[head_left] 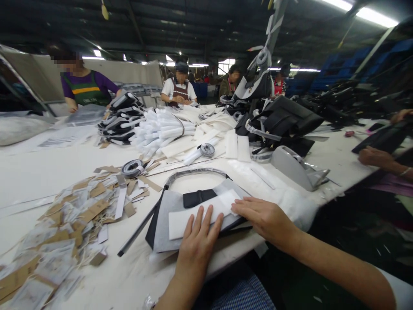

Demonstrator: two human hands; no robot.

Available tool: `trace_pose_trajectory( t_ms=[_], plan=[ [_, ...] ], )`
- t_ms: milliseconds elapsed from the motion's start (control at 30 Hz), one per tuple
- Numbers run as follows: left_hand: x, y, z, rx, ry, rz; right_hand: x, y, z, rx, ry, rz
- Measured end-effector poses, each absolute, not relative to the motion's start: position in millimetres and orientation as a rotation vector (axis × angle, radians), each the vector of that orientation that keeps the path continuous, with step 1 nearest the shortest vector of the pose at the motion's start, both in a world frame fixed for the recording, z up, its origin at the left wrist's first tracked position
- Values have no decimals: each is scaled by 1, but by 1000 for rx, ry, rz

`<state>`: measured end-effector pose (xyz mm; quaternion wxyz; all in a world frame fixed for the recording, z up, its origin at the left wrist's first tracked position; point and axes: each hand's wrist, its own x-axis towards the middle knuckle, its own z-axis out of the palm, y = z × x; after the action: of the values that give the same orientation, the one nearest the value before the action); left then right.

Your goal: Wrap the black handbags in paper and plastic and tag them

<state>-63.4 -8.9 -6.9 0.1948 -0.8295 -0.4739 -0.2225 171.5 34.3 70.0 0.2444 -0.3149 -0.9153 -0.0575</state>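
A black handbag [151,234] lies on the table in front of me, a grey-white sheet [163,211] spread over it. Its wrapped handle [196,171] arches toward the far side. On top rests a white foam strip [179,224], beside a black strap tab [198,196]. My left hand [198,241] presses flat on the strip's near part, fingers stretched out. At the strip's right end, my right hand [267,219] lies with its fingers extended and touching it. A dark strap [138,230] sticks out to the left of the bag.
Paper tags [61,237] in small plastic bags are heaped at left. Strap rolls [132,168], white foam rolls [158,129] and black bags [284,120] lie farther back. A grey bag [295,168] stands right. Co-workers sit across the table; another person's hands [376,159] are at right.
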Motion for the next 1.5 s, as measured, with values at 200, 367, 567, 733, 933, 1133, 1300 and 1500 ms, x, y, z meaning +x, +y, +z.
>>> trace_pose_trajectory(
  t_ms=[200, 367, 567, 733, 933, 1133, 1300, 1500],
  plan=[
    [-62, -8, -4, -2321, -1322, -587, 168, 14, 60, -844, -2459, -185],
    [-65, -9, 7, -2358, -1297, -479, 168, 5, 41, -893, -2409, -183],
    [-59, -13, 21, -2405, -1227, -341, 171, 3, 26, -855, -2362, -231],
    [-46, -7, 29, -2578, -1155, -396, 173, 1, 19, -840, -2321, -246],
    [-41, -6, 18, -2585, -1230, -519, 174, 4, 10, -785, -2282, -215],
    [-39, -7, 10, -2526, -1197, -620, 203, 2, 21, -645, -2195, 90],
    [-40, -6, 9, -2552, -1238, -604, 253, -24, -1, -1011, -2111, -22],
    [-40, -7, 11, -2592, -1254, -557, 259, -34, -40, -960, -2360, -158]
  ],
)
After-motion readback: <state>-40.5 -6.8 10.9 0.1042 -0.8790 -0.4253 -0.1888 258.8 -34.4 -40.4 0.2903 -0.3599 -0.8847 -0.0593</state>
